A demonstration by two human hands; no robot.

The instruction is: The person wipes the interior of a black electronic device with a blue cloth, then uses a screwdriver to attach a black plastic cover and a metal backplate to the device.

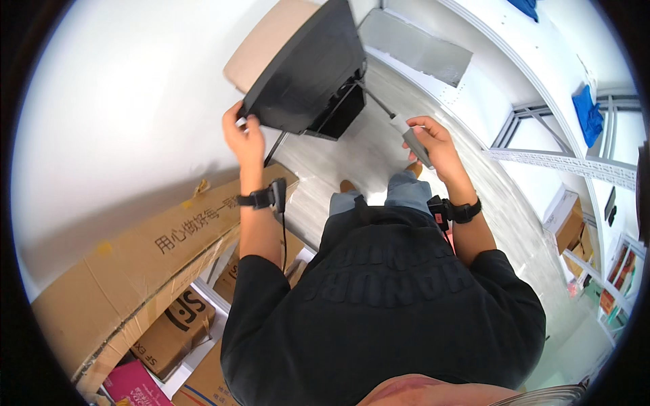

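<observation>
A large black plastic shell (305, 74) with a tan face (265, 42) is tilted in front of me, beside the white wall. My left hand (244, 139) is closed on its lower left corner, the thumb and fingers pinching the edge. My right hand (437, 142) grips a grey handle (414, 143) with a paler collar. From that collar a thin dark rod (377, 99) runs to the underside of the shell; whether it is joined there I cannot tell. A thin dark leg (275, 147) shows below the shell. Both wrists wear black straps.
Along the left wall lies a long cardboard box (135, 250), above smaller cartons (177, 331) and a pink box (135, 384). White metal shelving (542, 88) lines the right, with a blue cloth (588, 115) on it. My feet stand on the grey wood-look floor (318, 169).
</observation>
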